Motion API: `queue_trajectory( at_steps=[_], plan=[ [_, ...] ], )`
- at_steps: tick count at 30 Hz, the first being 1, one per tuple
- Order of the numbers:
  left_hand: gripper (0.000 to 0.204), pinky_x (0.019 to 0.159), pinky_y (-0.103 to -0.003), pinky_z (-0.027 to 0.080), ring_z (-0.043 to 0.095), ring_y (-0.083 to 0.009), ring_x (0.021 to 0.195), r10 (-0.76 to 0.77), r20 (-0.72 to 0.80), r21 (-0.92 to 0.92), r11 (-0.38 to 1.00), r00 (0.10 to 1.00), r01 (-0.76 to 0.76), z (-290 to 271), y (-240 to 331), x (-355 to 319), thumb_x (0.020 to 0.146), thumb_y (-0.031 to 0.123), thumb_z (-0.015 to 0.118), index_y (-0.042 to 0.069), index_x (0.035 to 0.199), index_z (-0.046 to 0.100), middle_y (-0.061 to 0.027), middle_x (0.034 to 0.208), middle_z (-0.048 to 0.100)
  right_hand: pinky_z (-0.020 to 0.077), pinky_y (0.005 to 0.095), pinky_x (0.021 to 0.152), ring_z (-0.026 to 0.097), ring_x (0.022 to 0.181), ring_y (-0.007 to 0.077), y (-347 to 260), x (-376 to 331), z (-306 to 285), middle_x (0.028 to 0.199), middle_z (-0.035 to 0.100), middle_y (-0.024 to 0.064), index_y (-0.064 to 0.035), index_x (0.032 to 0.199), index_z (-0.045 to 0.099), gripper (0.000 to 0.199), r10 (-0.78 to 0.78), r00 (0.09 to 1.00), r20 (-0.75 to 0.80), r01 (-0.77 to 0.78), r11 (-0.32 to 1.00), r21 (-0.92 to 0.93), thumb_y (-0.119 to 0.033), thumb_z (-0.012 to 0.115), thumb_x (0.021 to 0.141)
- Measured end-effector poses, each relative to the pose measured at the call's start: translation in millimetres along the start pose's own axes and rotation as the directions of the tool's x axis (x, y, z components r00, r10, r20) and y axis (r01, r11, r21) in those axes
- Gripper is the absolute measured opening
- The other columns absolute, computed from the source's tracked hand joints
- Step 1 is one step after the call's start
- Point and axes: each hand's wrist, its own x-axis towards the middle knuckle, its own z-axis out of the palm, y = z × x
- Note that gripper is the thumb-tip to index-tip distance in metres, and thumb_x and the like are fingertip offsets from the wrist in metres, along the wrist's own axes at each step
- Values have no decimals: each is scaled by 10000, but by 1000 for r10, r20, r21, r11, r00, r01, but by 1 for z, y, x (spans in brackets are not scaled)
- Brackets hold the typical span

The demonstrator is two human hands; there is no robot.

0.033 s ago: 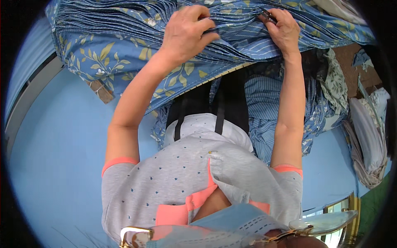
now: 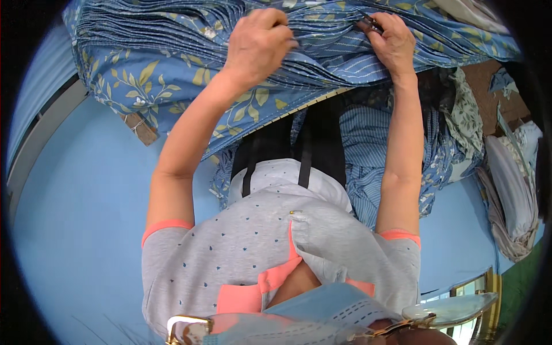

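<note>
Smooth light-blue surface (image 2: 86,195) fills most of 7 to 10 o'clock, plain & flat-looking. Long blue cotton-type fabric stack (image 2: 138,80) spans approx. 10 to 2 o'clock at the top: dozens of thin, wavy, pleat-like layers, yellow-green leaf print on the lower drop, white stripes nr the middle. Striped cloth heap (image 2: 368,135) sits below it at 2 o'clock, crumpled, blue w/ thin pale lines. Grey cloth bundle (image 2: 512,190) at 3 o'clock, soft, rolled, saggy. Pale leaf-print cloth (image 2: 464,118) bet. 2 & 3, hanging in loose creases.

Left hand (image 2: 259,49) is at 12 o'clock, back of hand up, over the layers; forearm slants up & rightward, elbow bent. Fingers half curled, tips blurred, so can't tell if it grips any cloth. Right hand (image 2: 394,46) bet. 1 & 2, on the stack; forearm nr vertical, fingers bent inward, thumb side facing left, grip narrow.

Thin yellowish strip w/ dark ticks (image 2: 305,105) runs along the stack's lower edge. Small brown block (image 2: 140,127), rough, wood-like, bet. 9 & 10. Smallest: dark tool (image 2: 375,24), slim, metal-looking, held in right hand's fingers; exact kind unclear.
</note>
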Motion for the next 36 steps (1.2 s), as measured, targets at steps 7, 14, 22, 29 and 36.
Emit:
queue_trajectory(
  at_steps=[7, 14, 22, 29, 36],
  plan=[
    [240, 867, -384, 509, 643, -278, 987, -379, 180, -167, 898, 908, 408, 22, -50, 1, 921, 255, 729, 15, 920, 739, -72, 972, 700, 530, 387, 721, 682, 860, 287, -4, -1, 1, 911, 701, 56, -115, 1000, 740, 308, -9, 1000, -11, 9, 999, -36, -379, 809, 855],
    [329, 904, -428, 530, 665, -325, 1051, -547, 238, -63, 816, 802, 575, 28, -54, 5, 886, 372, 692, 60, 926, 786, -75, 1039, 729, 537, 312, 679, 697, 798, 205, -20, -13, -19, 911, 704, 51, -103, 1034, 746, 235, -57, 984, -171, 67, 996, 55, -187, 842, 836],
    [242, 738, -416, 500, 653, -320, 846, -540, 258, -170, 791, 801, 588, 36, -72, -7, 829, 217, 737, 0, 748, 667, -144, 812, 632, 557, 266, 699, 666, 791, 128, -52, -83, -48, 979, 706, 40, -73, 1099, 760, 317, 107, 994, 29, -110, 909, 402, -62, 857, 797],
    [234, 693, -390, 494, 643, -272, 775, -465, 191, -252, 828, 865, 501, 29, -74, -4, 834, 203, 741, 7, 726, 673, -122, 757, 627, 548, 304, 693, 693, 783, 229, -49, -68, -28, 947, 697, 60, -62, 974, 715, 307, -75, 986, 152, 46, 982, 185, 74, 660, 705],
    [232, 699, -415, 508, 662, -301, 778, -508, 54, -412, 773, 860, 482, -5, -34, -2, 862, 231, 727, 17, 782, 692, -142, 785, 658, 523, 344, 657, 671, 772, 265, -55, -23, -23, 875, 666, 61, -81, 957, 679, 252, -141, 990, -22, 142, 988, 58, 53, 639, 747]
  ],
)
